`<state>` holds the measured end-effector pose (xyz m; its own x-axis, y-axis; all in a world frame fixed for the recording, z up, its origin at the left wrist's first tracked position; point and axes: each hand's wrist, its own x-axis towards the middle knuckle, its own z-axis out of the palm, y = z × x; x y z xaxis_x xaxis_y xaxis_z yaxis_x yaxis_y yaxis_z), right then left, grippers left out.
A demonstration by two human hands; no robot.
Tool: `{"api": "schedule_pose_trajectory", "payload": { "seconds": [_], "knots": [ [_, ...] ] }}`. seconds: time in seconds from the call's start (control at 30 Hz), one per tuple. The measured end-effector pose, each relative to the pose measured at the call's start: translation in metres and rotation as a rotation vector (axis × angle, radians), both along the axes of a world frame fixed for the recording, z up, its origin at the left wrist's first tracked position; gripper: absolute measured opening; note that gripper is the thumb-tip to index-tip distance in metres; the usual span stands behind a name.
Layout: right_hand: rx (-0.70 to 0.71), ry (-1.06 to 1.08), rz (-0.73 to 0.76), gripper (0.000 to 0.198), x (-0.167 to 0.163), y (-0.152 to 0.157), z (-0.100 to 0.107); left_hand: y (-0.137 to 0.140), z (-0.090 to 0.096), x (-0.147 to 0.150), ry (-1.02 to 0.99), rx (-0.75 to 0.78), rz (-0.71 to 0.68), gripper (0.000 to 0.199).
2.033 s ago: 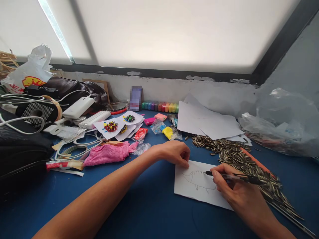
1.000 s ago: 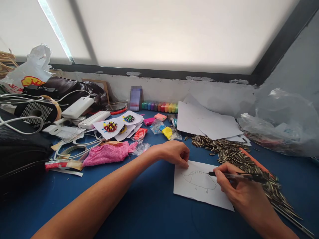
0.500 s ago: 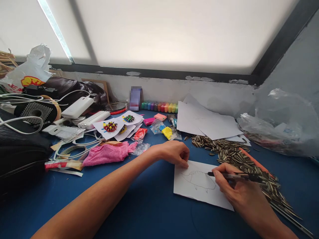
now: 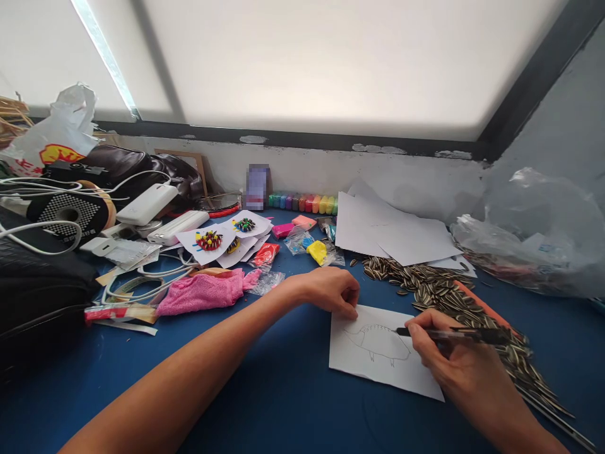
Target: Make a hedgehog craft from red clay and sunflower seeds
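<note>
On the blue table lies a white sheet of paper (image 4: 350,353) bearing a line drawing of an animal with a humped back, short legs and small zigzag marks along the back. My left hand (image 4: 336,293), its fingers curled, presses down the sheet's far left corner. A black pen (image 4: 456,335) is pinched in my right hand (image 4: 466,372), its tip at the upper back line of the drawing. My right hand rests over the sheet's right side. Sunflower seeds (image 4: 439,293) lie in a heap just beyond and beside that hand.
White sheets (image 4: 392,227) lie behind the seeds, beside a clear plastic bag (image 4: 534,239). Finished paper figures (image 4: 208,243), a pink cloth (image 4: 203,293), a yellow clay packet (image 4: 316,252) and white power banks (image 4: 147,205) spread leftward. A black bag (image 4: 42,296) stands at the left edge.
The pen tip has shifted slightly right along the back line, and my right hand moved with it. More zigzag marks show there. My left hand stays in place.
</note>
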<state>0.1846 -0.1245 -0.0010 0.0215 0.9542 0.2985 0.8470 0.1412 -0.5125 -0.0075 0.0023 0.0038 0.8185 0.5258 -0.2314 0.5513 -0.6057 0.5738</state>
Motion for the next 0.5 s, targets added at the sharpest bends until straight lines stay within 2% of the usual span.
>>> {"api": "schedule_pose_trajectory", "payload": {
  "seconds": [0.5],
  "knots": [
    [0.006,0.003,0.030,0.026,0.0007,0.0010,-0.0021,0.0018,-0.0029,0.0004,-0.015,0.009,-0.013,0.013]
  ]
}}
